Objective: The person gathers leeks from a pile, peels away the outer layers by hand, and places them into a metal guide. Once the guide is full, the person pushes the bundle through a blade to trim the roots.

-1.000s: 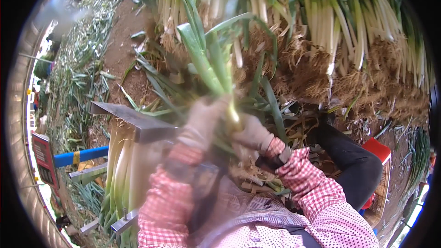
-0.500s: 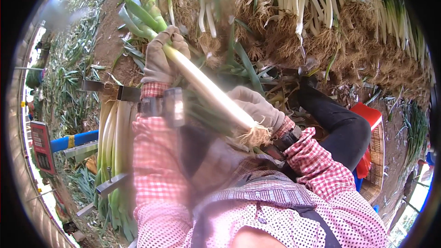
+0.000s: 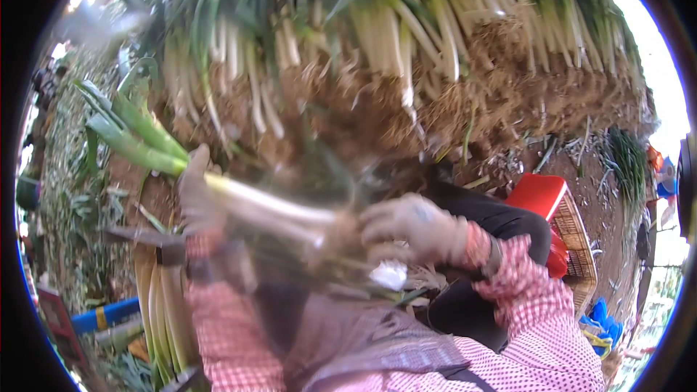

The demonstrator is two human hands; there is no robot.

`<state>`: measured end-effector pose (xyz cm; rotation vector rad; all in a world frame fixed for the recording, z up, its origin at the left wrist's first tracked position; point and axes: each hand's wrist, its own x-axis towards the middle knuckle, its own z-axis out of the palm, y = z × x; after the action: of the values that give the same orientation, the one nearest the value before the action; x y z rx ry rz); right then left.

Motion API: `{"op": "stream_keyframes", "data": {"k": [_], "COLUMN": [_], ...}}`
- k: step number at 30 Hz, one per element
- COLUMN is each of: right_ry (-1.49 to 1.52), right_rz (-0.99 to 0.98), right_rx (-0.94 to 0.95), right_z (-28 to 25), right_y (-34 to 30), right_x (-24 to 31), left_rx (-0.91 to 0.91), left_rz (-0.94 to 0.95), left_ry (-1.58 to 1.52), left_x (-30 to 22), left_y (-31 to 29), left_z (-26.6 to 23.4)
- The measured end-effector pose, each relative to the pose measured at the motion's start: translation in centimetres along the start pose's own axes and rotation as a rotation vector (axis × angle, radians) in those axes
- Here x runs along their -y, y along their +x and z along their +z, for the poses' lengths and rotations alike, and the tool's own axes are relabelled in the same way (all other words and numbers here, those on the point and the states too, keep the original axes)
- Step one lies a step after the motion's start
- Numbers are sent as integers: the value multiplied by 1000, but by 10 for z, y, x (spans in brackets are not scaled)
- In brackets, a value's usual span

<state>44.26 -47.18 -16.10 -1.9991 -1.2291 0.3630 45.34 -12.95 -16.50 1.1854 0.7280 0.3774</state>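
Observation:
A long green onion [image 3: 272, 202] lies slantwise in front of me, its green leaves to the left and its root end to the right. My left hand [image 3: 196, 192], in a pale work glove, is closed round it just below the leaves. The white shank and roots are smeared by motion, and a second pale streak runs below the shank. Close to the root end is my gloved right hand [image 3: 414, 229]. Its fingers are bent but blurred; whether they touch the roots or hold anything does not show.
Many rooted green onions [image 3: 377, 36] are piled along the far side. Trimmed ones [image 3: 161, 305] stand at the left by a metal bracket [image 3: 145, 237] and a blue bar [image 3: 107, 314]. To the right are a red seat-like thing [image 3: 537, 194] and a wicker basket [image 3: 581, 247].
The view has shifted. The green onion has swung from steep to nearly level, its leaves further left. My right hand has moved from beside the lower shank to beyond the root end.

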Motion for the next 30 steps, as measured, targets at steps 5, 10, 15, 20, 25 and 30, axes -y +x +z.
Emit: {"op": "stream_keyframes", "data": {"k": [5, 10, 15, 20, 25, 30], "right_ry": [-382, -929, -1099, 0, 472, 576], "right_rz": [401, 1234, 1159, 737, 581, 210], "right_rx": [-966, -669, -263, -528, -419, -394], "right_z": [-109, -158, -156, -65, 19, 36], "right_y": [62, 96, 104, 92, 62, 47], "right_x": [-172, -232, -228, -175, -67, -26], "left_rx": [-49, 31, 35, 270, 378, 668], "left_rz": [-172, 28, -107, -336, -456, -611], "left_ry": [198, 272, 251, 95, -14, -365], "left_x": [-10, -17, -11, -14, 30, 54], "left_y": [-19, -21, -22, -36, -18, -3], "left_z": [30, 20, 30, 58, 84, 91]}}
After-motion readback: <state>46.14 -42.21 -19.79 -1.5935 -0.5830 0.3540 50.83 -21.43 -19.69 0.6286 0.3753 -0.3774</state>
